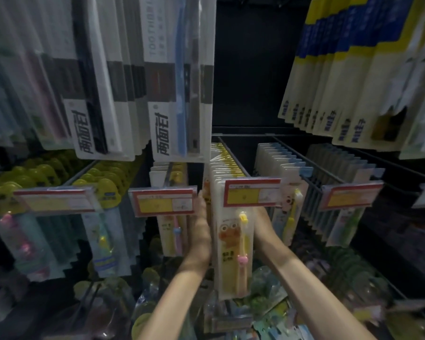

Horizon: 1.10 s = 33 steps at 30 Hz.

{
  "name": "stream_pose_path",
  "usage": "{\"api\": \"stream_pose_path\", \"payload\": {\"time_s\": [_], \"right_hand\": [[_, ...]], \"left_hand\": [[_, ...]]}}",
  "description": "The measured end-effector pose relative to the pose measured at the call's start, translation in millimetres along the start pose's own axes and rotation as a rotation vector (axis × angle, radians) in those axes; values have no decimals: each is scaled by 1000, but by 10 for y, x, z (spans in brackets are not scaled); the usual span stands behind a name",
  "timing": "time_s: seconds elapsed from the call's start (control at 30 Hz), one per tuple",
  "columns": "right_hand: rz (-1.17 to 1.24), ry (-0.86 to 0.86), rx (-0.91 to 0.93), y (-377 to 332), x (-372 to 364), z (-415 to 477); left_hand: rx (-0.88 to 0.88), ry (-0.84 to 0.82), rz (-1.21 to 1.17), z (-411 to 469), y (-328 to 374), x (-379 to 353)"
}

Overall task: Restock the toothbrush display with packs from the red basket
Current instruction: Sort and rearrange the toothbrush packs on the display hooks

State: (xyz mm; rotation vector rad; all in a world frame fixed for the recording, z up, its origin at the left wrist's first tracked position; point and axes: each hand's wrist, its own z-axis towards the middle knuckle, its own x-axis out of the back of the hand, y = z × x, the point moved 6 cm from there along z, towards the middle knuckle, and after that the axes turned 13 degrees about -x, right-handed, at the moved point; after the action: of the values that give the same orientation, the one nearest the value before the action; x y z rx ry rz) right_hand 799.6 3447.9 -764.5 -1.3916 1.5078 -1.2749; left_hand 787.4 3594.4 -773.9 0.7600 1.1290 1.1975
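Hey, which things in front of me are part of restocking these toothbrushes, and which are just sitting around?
In the job: left hand, right hand, cartoon toothbrush pack between them, row behind it, price tag.
Just around: white packs hanging above, blue-and-yellow packs upper right, green-topped packs at left, loose packs heaped below.

A shop: rows of hanging toothbrush packs (pixel 232 241) with red-and-yellow price tags (pixel 252 192)

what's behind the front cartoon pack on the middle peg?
A row of packs, only top edges showing. The front pack covers their bodies; the price tag covers its top.
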Motion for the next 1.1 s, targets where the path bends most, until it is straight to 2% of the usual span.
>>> {"api": "stream_pose_path", "payload": {"time_s": [0.13,0.3,0.4,0.63,0.93,1.1], "right_hand": [[44,-6,37,-72,64,-60],[185,-142,98,-35,-65,-126],[235,-174,134,-29,-101,-228],[317,-335,56,-31,-237,-386],[251,-302,140,-225,-211,-474],[234,-229,156,-231,-192,-299]], "left_hand": [[-12,-16,-28,-78,55,-89],[36,-40,-110,-77,-22,-76],[-9,-54,-134,-83,16,-67],[-32,-93,-134,-66,-4,-62],[-28,-139,-98,-50,24,-122],[-26,-89,-127,7,99,-151]]}}
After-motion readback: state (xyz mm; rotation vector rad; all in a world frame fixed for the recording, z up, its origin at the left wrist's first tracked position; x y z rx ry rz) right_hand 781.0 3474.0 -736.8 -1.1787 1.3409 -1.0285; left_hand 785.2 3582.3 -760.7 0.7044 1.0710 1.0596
